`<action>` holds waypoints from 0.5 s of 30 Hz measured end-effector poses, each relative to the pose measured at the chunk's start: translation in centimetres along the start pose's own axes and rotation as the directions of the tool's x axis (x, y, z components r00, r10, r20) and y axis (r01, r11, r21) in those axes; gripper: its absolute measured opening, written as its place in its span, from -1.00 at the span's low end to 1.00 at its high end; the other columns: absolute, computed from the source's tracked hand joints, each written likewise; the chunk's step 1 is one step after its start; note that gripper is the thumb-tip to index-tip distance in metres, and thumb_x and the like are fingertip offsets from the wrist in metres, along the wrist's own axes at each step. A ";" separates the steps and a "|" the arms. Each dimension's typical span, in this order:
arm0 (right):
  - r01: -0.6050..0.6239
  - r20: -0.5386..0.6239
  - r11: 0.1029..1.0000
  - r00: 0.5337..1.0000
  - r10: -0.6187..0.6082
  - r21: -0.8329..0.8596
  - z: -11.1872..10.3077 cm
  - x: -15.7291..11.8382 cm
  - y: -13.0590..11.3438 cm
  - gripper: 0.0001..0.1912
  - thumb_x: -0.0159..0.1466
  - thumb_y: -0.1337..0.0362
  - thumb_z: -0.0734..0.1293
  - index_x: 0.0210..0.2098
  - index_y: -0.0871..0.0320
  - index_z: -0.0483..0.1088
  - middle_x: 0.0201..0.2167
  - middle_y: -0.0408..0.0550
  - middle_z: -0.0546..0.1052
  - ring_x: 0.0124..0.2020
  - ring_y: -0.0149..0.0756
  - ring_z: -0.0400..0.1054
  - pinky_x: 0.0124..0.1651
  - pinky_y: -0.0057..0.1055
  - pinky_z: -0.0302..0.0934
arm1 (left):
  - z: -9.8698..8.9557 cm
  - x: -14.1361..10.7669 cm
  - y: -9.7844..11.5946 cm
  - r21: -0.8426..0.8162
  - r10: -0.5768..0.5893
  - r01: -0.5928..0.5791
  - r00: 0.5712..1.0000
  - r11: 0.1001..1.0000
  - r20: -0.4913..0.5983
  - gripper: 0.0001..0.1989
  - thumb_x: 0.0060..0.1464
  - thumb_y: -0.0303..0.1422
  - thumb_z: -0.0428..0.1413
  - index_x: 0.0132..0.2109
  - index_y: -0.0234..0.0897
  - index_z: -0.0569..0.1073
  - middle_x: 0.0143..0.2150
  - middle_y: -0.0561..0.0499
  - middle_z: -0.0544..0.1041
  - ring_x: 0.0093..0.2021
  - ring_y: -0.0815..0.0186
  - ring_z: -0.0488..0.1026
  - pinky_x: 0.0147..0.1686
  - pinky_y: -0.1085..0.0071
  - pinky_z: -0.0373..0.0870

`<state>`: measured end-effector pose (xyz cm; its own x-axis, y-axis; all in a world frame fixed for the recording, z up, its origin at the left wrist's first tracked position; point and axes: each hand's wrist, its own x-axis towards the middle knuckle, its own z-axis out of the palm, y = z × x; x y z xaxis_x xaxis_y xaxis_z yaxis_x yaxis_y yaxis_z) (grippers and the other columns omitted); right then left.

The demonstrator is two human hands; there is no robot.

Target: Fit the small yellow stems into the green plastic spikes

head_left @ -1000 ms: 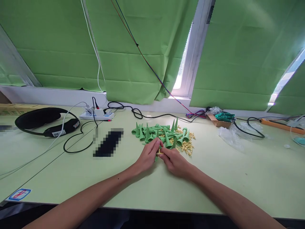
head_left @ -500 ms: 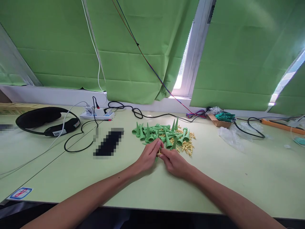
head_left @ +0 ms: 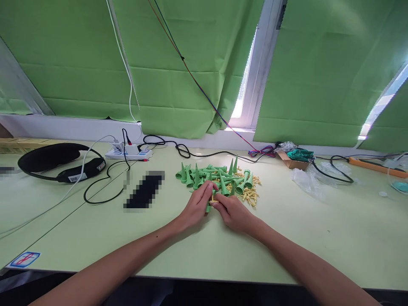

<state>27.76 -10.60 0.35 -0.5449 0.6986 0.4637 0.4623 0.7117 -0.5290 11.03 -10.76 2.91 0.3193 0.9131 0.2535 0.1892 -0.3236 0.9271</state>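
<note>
My left hand (head_left: 195, 206) is closed around a green plastic spike (head_left: 208, 208), whose end shows below the fingers; the palm hides the rest. Close against it, my right hand (head_left: 235, 213) pinches a small yellow plastic valve (head_left: 214, 201) between thumb and forefinger. The valve meets the green piece, but the fingers cover whether it is seated in it. Just beyond both hands lies a pile of green cone-shaped spikes (head_left: 223, 187), some upright and some on their sides. Many small yellow valves (head_left: 250, 196) are heaped at the pile's right side.
To the left are a black headset-like band (head_left: 51, 161), a power strip (head_left: 127, 153) with cables, and a blurred dark rectangle (head_left: 145, 190). At the back right sit a small cardboard box (head_left: 293, 161) and clear plastic bags (head_left: 307, 182). The table's front edge (head_left: 216, 280) runs below my forearms.
The green spike has turned in my left hand: a wider end now shows below the fingers. The yellow valve is more exposed between my hands. The view has shifted slightly.
</note>
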 end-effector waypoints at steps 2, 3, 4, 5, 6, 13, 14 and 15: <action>0.001 -0.012 1.000 1.000 -0.001 -0.019 -0.2 0.1 0.1 -0.74 0.41 0.24 0.12 -0.42 0.10 0.05 -0.59 -0.26 0.11 -0.59 -0.45 -0.08 -0.46 -0.45 -0.16 | 0.0 0.0 0.2 -0.028 -0.021 0.021 1.000 0.999 0.016 -0.59 0.30 -0.01 -0.18 -0.11 -0.21 0.36 -0.42 0.08 0.18 -0.50 0.40 0.17 -0.68 0.57 0.21; 0.000 -0.016 1.000 1.000 0.000 -0.026 -0.2 0.2 0.2 -0.73 0.42 0.23 0.12 -0.42 0.10 0.06 -0.59 -0.26 0.12 -0.59 -0.45 -0.08 -0.46 -0.45 -0.16 | -0.1 0.0 0.3 -0.036 -0.028 0.029 0.999 0.999 0.021 -0.59 0.29 0.00 -0.17 -0.09 -0.21 0.36 -0.40 0.07 0.19 -0.50 0.40 0.18 -0.68 0.57 0.23; -0.002 -0.019 1.000 1.000 0.001 -0.030 -0.3 0.2 0.2 -0.73 0.42 0.22 0.12 -0.43 0.10 0.06 -0.60 -0.26 0.12 -0.59 -0.45 -0.08 -0.46 -0.46 -0.16 | -0.1 0.1 0.3 -0.041 -0.034 0.035 0.999 0.999 0.024 -0.58 0.29 0.00 -0.17 -0.07 -0.21 0.36 -0.39 0.07 0.20 -0.50 0.41 0.19 -0.69 0.57 0.25; -0.001 -0.021 0.999 1.000 0.001 -0.032 -0.3 0.2 0.3 -0.72 0.42 0.22 0.12 -0.43 0.10 0.06 -0.60 -0.26 0.12 -0.59 -0.45 -0.08 -0.46 -0.46 -0.16 | -0.1 0.1 0.3 -0.043 -0.035 0.036 0.999 0.998 0.022 -0.58 0.29 0.00 -0.16 -0.06 -0.21 0.37 -0.39 0.07 0.20 -0.51 0.42 0.19 -0.69 0.58 0.26; 0.000 -0.022 1.000 1.000 -0.001 -0.031 -0.4 0.3 0.4 -0.72 0.42 0.21 0.12 -0.43 0.10 0.06 -0.59 -0.26 0.13 -0.59 -0.45 -0.08 -0.46 -0.46 -0.16 | -0.1 0.1 0.3 -0.044 -0.034 0.034 0.999 0.998 0.018 -0.58 0.29 0.00 -0.15 -0.05 -0.21 0.37 -0.39 0.07 0.20 -0.51 0.42 0.19 -0.69 0.58 0.26; 0.012 -0.014 1.000 1.000 -0.012 -0.019 -0.8 0.3 0.2 -0.72 0.43 0.22 0.12 -0.42 0.11 0.06 -0.60 -0.28 0.08 -0.59 -0.46 -0.13 -0.47 -0.47 -0.18 | -0.2 0.2 0.0 -0.030 -0.030 0.030 0.999 0.999 0.019 -0.61 0.29 -0.01 -0.14 -0.06 -0.19 0.37 -0.39 0.09 0.22 -0.52 0.43 0.22 -0.70 0.58 0.30; 0.017 -0.007 1.000 1.000 -0.017 -0.019 -0.7 0.3 0.2 -0.73 0.43 0.22 0.12 -0.42 0.11 0.05 -0.60 -0.28 0.08 -0.59 -0.46 -0.12 -0.46 -0.47 -0.18 | -0.2 0.2 0.0 -0.028 -0.025 0.026 0.999 0.999 0.020 -0.62 0.29 -0.01 -0.14 -0.07 -0.19 0.37 -0.40 0.09 0.21 -0.52 0.43 0.21 -0.70 0.58 0.30; 0.021 0.001 1.000 1.000 -0.021 -0.019 -0.7 0.2 0.2 -0.73 0.43 0.23 0.11 -0.42 0.11 0.05 -0.60 -0.27 0.08 -0.59 -0.46 -0.12 -0.46 -0.47 -0.18 | -0.1 0.2 0.0 -0.024 -0.017 0.017 1.000 1.000 0.021 -0.62 0.30 -0.02 -0.14 -0.07 -0.19 0.37 -0.41 0.10 0.19 -0.53 0.43 0.20 -0.70 0.58 0.29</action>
<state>28.21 -10.26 0.85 -0.5553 0.6836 0.4737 0.4640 0.7273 -0.5056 10.96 -10.52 2.98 0.3352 0.9130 0.2324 0.1727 -0.3021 0.9375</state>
